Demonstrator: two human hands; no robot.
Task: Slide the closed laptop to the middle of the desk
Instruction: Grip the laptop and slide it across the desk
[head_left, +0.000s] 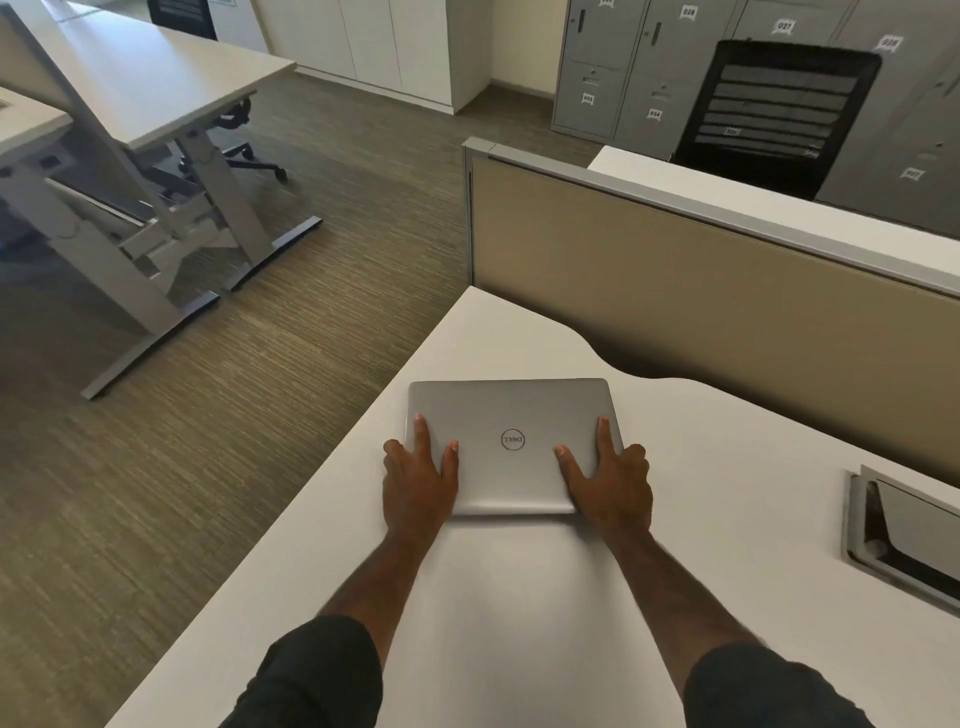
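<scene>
Nearest the camera, two dark sleeves enter from the 6 o'clock edge, and bare forearms run up from them across the white surface (519, 597).

The left hand (418, 475) lies flat on the near left corner of the closed silver Dell laptop (511, 415). Its index finger and thumb are spread over the lid and its other fingers curl down over the laptop's left edge. The right hand (613, 480) mirrors it on the near right corner, index finger and thumb splayed on the lid, remaining fingers wrapped around the right edge. Both hands are spread wide and press on the laptop from the sides rather than closing around it.

The laptop lies flat on the surface, close to its left edge (the logo on the lid reads upside down from here), at about 12 o'clock from the person and short of the curved cut-out in the far edge.

At 3 o'clock from the laptop, well apart, a metal-framed cable hatch (904, 540) is set into the surface.

Beyond the laptop, a tan partition panel (701, 291) with a grey top rail stands along the far side. Behind it, toward 1 o'clock, is a black mesh office chair (774, 109) before grey numbered lockers (608, 67). At 10 o'clock, across the carpet, stands another desk (156, 83).
</scene>
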